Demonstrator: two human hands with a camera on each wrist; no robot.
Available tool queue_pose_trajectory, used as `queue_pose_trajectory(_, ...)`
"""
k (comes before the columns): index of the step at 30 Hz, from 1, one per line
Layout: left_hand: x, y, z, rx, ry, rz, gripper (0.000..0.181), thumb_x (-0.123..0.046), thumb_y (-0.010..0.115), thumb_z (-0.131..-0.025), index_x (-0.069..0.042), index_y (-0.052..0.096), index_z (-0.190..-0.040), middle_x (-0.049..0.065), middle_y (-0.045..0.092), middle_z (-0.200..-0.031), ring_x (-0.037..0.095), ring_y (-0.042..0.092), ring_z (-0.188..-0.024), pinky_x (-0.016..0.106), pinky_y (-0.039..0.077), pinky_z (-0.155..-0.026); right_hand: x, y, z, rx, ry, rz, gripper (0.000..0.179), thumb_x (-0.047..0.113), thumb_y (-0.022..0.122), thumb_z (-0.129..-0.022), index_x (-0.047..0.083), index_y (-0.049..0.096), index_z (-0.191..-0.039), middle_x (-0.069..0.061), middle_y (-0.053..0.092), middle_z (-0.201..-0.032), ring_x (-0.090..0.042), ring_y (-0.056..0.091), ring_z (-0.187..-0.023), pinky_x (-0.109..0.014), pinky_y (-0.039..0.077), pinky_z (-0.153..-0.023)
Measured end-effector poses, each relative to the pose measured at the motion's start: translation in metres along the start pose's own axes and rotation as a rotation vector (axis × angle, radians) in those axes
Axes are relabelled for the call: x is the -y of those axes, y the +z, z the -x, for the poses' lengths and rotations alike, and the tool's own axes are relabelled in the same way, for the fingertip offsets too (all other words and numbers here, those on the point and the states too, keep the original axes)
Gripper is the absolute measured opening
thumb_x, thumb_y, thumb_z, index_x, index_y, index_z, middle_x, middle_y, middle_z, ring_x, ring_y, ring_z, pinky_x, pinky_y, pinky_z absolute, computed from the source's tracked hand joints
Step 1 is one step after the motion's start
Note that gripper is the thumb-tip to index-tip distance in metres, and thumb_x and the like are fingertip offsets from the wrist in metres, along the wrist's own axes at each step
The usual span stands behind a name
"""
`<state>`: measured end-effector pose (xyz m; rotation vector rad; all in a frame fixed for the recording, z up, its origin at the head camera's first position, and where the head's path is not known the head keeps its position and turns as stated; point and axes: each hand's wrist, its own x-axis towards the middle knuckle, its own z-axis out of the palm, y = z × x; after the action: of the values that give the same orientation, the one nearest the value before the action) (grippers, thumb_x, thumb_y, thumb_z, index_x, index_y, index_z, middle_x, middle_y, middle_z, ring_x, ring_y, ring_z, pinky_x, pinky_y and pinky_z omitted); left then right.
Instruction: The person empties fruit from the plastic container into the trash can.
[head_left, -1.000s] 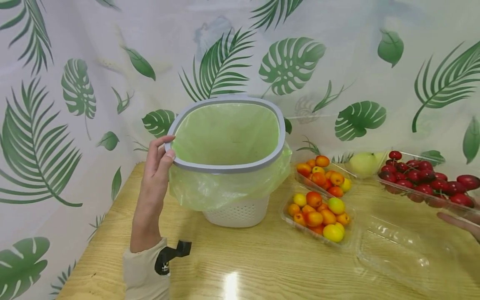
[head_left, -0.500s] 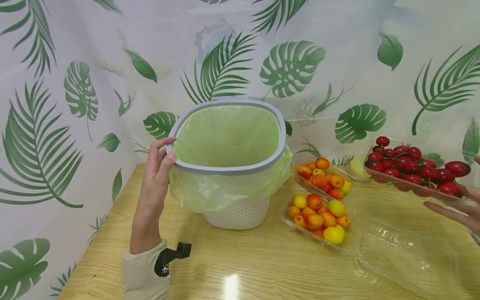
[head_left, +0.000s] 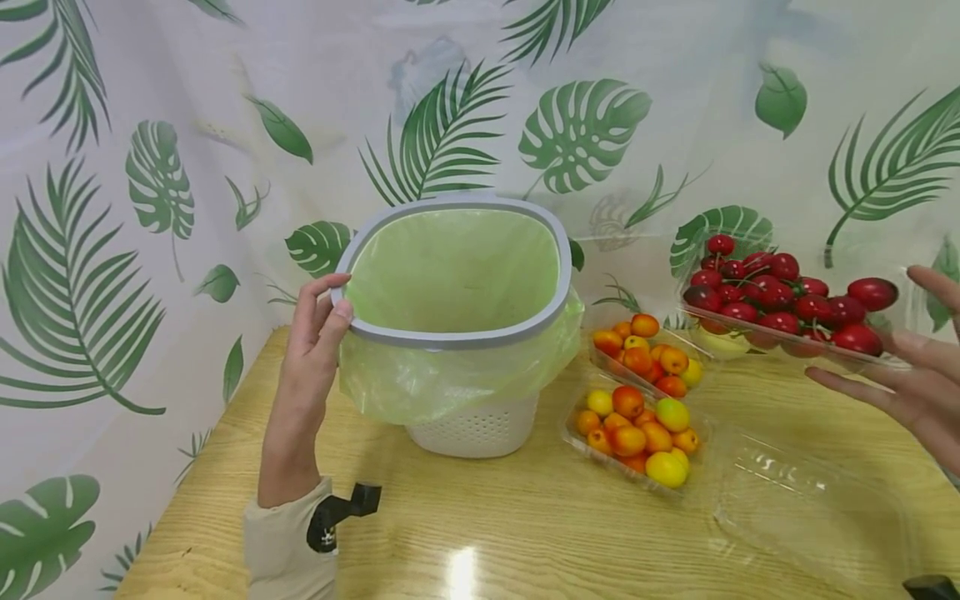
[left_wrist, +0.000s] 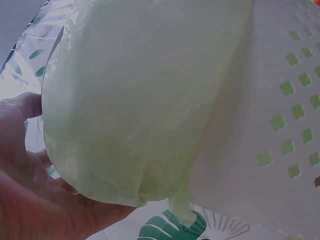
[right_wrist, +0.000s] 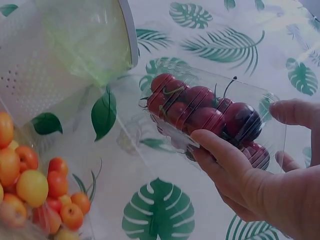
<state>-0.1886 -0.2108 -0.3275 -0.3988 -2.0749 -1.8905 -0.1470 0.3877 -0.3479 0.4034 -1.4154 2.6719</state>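
Observation:
A white perforated waste bin (head_left: 472,429) stands on the table, lined with a pale green plastic bag (head_left: 450,383) that spills over its grey rim. My left hand (head_left: 311,350) pinches the rim at its left side, thumb in front. In the left wrist view the bag's fold hangs beside those fingers. At the right, my right hand (head_left: 911,379) holds up a clear plastic box of dark red cherries (head_left: 780,296) by its near end, fingers beneath it. The right wrist view shows the cherries (right_wrist: 202,112) through the clear wall, with fingers along the box's side.
Two clear boxes of small orange and yellow fruits (head_left: 637,433) stand right of the bin, one behind the other. A transparent plastic tray (head_left: 810,508) lies at the front right. Something pale yellow (head_left: 720,340) shows behind the cherry box. A leaf-patterned sheet (head_left: 465,100) hangs behind the table.
My right hand has come in from the right edge, carrying the cherry box leftward and up. My left hand stays on the bin's rim.

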Motion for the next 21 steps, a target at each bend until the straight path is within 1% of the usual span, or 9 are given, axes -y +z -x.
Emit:
queue_pose_trajectory(2, -0.001, 0.0, 0.0, 0.005, -0.007, -0.01, 0.041, -0.026, 0.049, -0.108, -0.01, 0.044, -0.146, 0.01, 0.044, -0.152, 0.025, 0.044, -0.135, 0.054, 0.028, -0.11, 0.0, 0.009, -0.003, 0.03, 0.006, -0.005, 0.073, -0.01, 0.028, -0.106, 0.037, 0.025, -0.161, 0.006, 0.008, -0.158, -0.037, 0.066, -0.109, -0.06, 0.055, -0.084)
queue_pose_trajectory(4, -0.002, 0.001, -0.001, 0.011, -0.01, -0.014, 0.041, -0.026, 0.049, -0.108, -0.011, 0.044, -0.146, 0.009, 0.044, -0.153, 0.025, 0.045, -0.135, 0.055, 0.03, -0.109, 0.0, 0.018, -0.007, 0.052, 0.002, 0.025, 0.071, -0.009, 0.027, -0.106, 0.036, 0.022, -0.162, 0.005, 0.003, -0.161, -0.035, 0.065, -0.11, -0.058, 0.055, -0.085)
queue_pose_trajectory(6, -0.003, 0.002, -0.001, 0.014, -0.009, -0.017, 0.041, -0.026, 0.049, -0.108, -0.011, 0.044, -0.146, 0.008, 0.044, -0.153, 0.025, 0.045, -0.135, 0.054, 0.032, -0.108, 0.0, 0.029, -0.01, 0.043, 0.0, 0.078, 0.07, -0.006, 0.03, -0.107, 0.036, 0.021, -0.161, 0.004, -0.002, -0.163, -0.031, 0.065, -0.111, -0.054, 0.056, -0.084)
queue_pose_trajectory(8, -0.003, 0.003, -0.001, 0.015, -0.004, -0.021, 0.041, -0.026, 0.049, -0.108, -0.011, 0.044, -0.146, 0.009, 0.044, -0.153, 0.024, 0.044, -0.136, 0.054, 0.03, -0.109, 0.0, 0.038, -0.013, 0.035, -0.001, 0.123, 0.067, -0.005, 0.031, -0.108, 0.035, 0.02, -0.161, 0.005, -0.003, -0.161, -0.028, 0.065, -0.112, -0.051, 0.058, -0.082)
queue_pose_trajectory(9, -0.003, 0.003, -0.001, 0.015, -0.002, -0.02, 0.041, -0.026, 0.049, -0.108, -0.011, 0.044, -0.146, 0.009, 0.044, -0.153, 0.024, 0.044, -0.136, 0.054, 0.03, -0.109, 0.0, 0.042, -0.015, 0.031, 0.001, 0.128, 0.066, -0.004, 0.032, -0.108, 0.035, 0.021, -0.16, 0.004, 0.002, -0.16, -0.027, 0.066, -0.112, -0.05, 0.058, -0.081)
queue_pose_trajectory(12, -0.004, 0.004, 0.0, 0.01, -0.001, -0.026, 0.041, -0.026, 0.049, -0.108, -0.01, 0.045, -0.146, 0.01, 0.043, -0.153, 0.023, 0.042, -0.138, 0.054, 0.027, -0.111, 0.0, 0.054, -0.02, 0.037, 0.016, 0.13, 0.064, -0.003, 0.033, -0.108, 0.035, 0.023, -0.158, 0.003, 0.006, -0.155, -0.028, 0.066, -0.111, -0.051, 0.058, -0.081)
queue_pose_trajectory(15, -0.003, 0.004, 0.001, 0.004, -0.005, -0.034, 0.041, -0.026, 0.048, -0.109, -0.01, 0.044, -0.146, 0.011, 0.042, -0.154, 0.023, 0.04, -0.139, 0.054, 0.025, -0.112, 0.0, 0.063, -0.025, 0.074, 0.028, 0.111, 0.065, -0.003, 0.032, -0.108, 0.036, 0.024, -0.159, 0.003, -0.004, -0.161, -0.03, 0.063, -0.115, -0.053, 0.057, -0.085)
queue_pose_trajectory(16, -0.003, 0.003, 0.001, 0.001, -0.007, -0.037, 0.04, -0.026, 0.047, -0.109, -0.01, 0.044, -0.146, 0.011, 0.042, -0.154, 0.023, 0.04, -0.139, 0.053, 0.025, -0.112, 0.0, 0.067, -0.026, 0.088, 0.027, 0.117, 0.065, -0.003, 0.033, -0.108, 0.036, 0.024, -0.159, 0.004, -0.011, -0.161, -0.03, 0.06, -0.118, -0.053, 0.056, -0.086)
queue_pose_trajectory(21, -0.003, 0.004, 0.002, 0.003, -0.012, -0.026, 0.04, -0.026, 0.046, -0.109, -0.012, 0.044, -0.146, 0.009, 0.045, -0.151, 0.025, 0.047, -0.129, 0.049, 0.031, -0.107, 0.001, 0.08, -0.035, 0.132, 0.024, 0.089, 0.067, -0.002, 0.034, -0.107, 0.037, 0.023, -0.161, 0.006, -0.019, -0.159, -0.031, 0.056, -0.125, -0.057, 0.055, -0.086)
